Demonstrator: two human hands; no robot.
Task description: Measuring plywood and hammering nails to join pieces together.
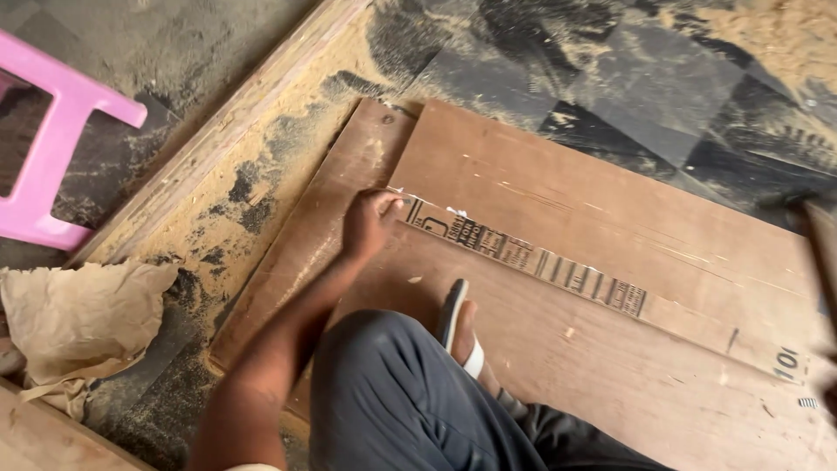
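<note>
My left hand [370, 225] presses its fingertips on the near end of a long thin wooden strip [540, 262] with dark printed marks. The strip lies diagonally across a brown plywood sheet [558, 183]. Whether something small is pinched under the fingers cannot be told. At the right edge a hammer [806, 218] with a dark head and a brown handle is raised above the sheet and blurred. My right hand [826, 384] shows only as a blur at the frame edge below the handle. My foot in a white sandal [460, 327] rests on the sheet beside my dark trouser knee.
A pink plastic stool [61, 131] stands at the far left. Crumpled brown paper [83, 318] lies at the near left. Sawdust covers a long board [235, 139] and the dark tiled floor [645, 78] around the plywood.
</note>
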